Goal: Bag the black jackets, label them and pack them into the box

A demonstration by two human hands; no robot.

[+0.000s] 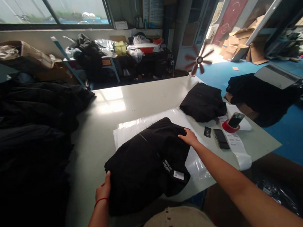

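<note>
A folded black garment (139, 163) lies in front of me, partly over a stack of clear plastic bags (152, 117). My left hand (104, 190) grips its left edge, thumb on top and the other fingers hidden beneath the cloth. At the upper right corner, my right hand (188, 137) is closed on the fabric. Black hang tags (167, 165) and a white barcode label (178, 175) rest on the garment's lower right part. Another folded black garment (202, 102) sits farther back on the right.
Black garments (24, 137) are heaped along the left. On the table's right side are a dark phone (221, 138), a small black tag (207, 132), a red tape roll (230, 125) with a device on it, and a label strip (239, 148). A small fan (199, 60) stands at the far edge.
</note>
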